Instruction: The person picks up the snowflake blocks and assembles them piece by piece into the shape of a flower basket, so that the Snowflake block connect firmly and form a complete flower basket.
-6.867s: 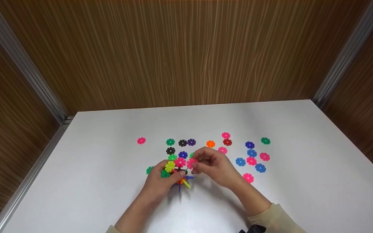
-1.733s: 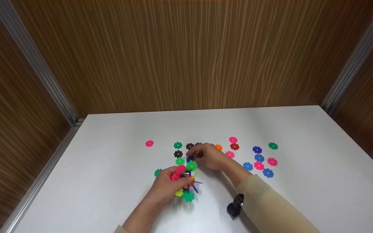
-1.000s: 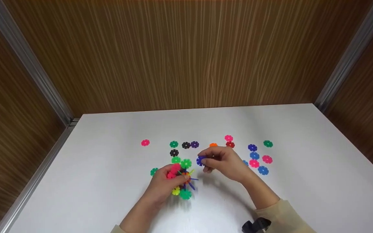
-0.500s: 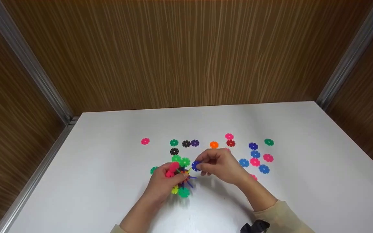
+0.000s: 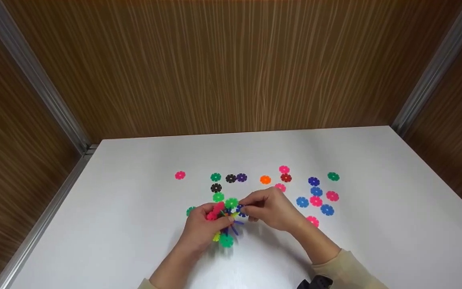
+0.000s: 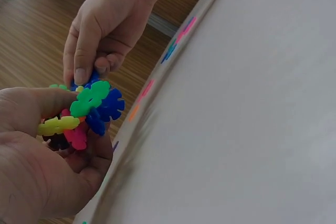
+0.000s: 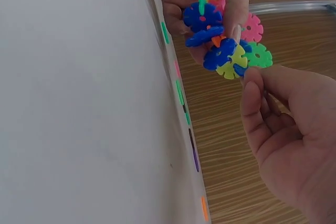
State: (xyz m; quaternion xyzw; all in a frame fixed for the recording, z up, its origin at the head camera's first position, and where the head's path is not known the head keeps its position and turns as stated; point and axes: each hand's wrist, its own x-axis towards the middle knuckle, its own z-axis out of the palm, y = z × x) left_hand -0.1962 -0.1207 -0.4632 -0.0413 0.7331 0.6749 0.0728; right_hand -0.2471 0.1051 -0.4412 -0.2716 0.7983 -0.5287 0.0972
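Observation:
My left hand grips a cluster of interlocking, notched plastic flower discs, its thumb across the front. In the left wrist view the cluster shows a green disc, a yellow disc and blue ones on its outer side. My right hand pinches a dark blue disc between thumb and fingertips, right at the cluster's right edge. From the right wrist, fingertips of that hand meet the cluster beside a yellow disc and a green disc. The pinched disc is mostly hidden there.
Loose discs lie flat on the white table beyond both hands. Among them are a black disc, an orange disc, a red disc and several blue and pink ones at right. A wood-grain panel stands behind.
My right hand, earlier at the cluster with a pink disc, has since picked a dark blue disc off the table and brought it down-left to the cluster. The left hand has turned the cluster.

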